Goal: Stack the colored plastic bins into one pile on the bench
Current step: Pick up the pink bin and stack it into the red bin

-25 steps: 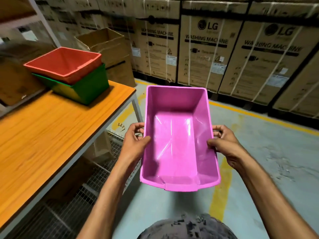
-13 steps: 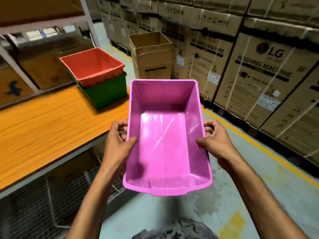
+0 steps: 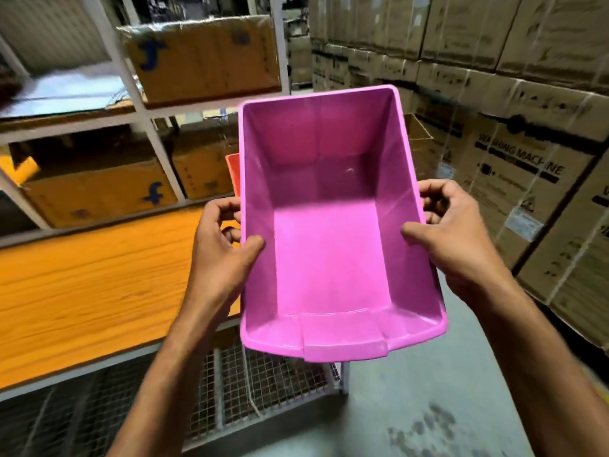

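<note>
While both hands grip pink bin (image 3: 329,252), orange bench (image 3: 92,285) left.

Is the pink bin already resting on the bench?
No, both the left hand and right hand hold the pink bin in the air, beside the bench.

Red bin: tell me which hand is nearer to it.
Left. The left hand grips the pink bin just below the red bin sliver; the right hand holds the far side.
</note>
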Demonstrator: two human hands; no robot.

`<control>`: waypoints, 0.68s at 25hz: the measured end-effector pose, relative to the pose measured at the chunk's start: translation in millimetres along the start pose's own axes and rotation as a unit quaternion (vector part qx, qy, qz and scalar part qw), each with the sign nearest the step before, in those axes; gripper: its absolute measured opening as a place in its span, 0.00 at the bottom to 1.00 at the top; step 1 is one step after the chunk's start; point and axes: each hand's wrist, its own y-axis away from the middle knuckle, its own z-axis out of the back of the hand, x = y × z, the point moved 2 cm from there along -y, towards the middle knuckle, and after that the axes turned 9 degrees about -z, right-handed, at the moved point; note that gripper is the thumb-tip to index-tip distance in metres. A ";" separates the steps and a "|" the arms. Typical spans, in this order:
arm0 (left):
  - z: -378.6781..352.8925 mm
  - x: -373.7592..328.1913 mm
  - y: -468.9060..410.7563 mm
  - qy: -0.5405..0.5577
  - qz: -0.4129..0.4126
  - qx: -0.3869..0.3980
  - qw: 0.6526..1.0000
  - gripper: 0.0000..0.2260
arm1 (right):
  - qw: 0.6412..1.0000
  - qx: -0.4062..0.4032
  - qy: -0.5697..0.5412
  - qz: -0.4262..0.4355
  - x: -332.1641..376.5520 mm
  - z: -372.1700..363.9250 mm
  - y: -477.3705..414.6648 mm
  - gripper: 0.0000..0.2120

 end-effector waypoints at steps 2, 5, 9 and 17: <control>8.4 -0.4 -29.2 -0.002 -0.030 -0.024 0.999 0.21 | 0.999 0.009 0.003 0.036 16.1 -19.5 -27.7 0.23; 18.4 4.0 -72.5 -0.015 -0.080 -0.046 0.996 0.20 | 0.996 0.002 0.012 0.093 33.5 -49.3 -67.6 0.23; 26.0 10.2 -125.2 -0.050 -0.121 -0.085 0.988 0.20 | 0.987 0.002 0.028 0.160 54.4 -85.6 -118.1 0.22; 19.8 34.6 -229.8 -0.120 -0.162 -0.115 0.973 0.20 | 0.975 0.028 0.066 0.211 69.5 -142.2 -229.7 0.24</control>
